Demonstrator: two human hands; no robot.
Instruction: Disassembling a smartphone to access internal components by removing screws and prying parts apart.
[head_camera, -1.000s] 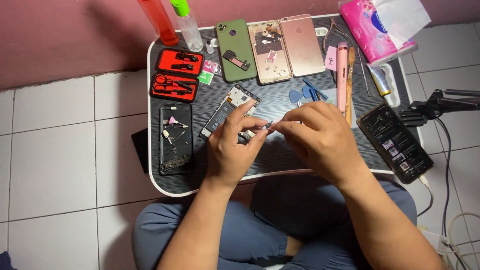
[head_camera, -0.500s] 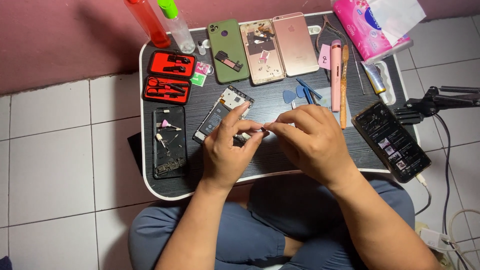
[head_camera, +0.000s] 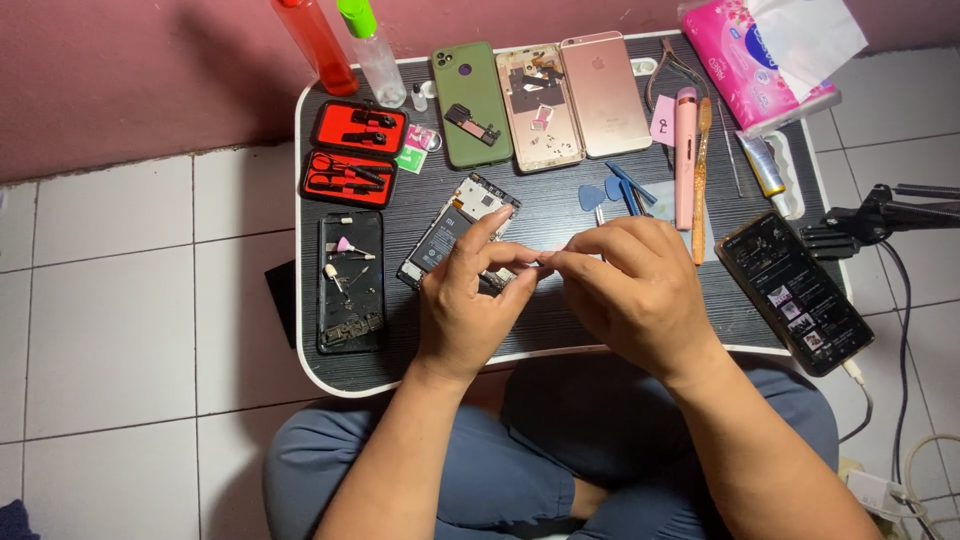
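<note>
Both hands pinched one tiny part above the table

The left hand (head_camera: 462, 305) and right hand (head_camera: 632, 290) gripped a small pale part (head_camera: 543, 262) — a slip could drop it among the clutter on the dark lap table (head_camera: 560, 330).

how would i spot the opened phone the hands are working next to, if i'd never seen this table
Start at the dark lap table and find the left hand. Just beyond its fingertips an opened phone lies tilted, insides up. Unlike the green, gold and pink phone backs in the row above, it shows a black battery and a white top part.

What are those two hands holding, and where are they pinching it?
The left hand and right hand pinch one tiny part between their fingertips, one at each end. What it is cannot be told.
</note>
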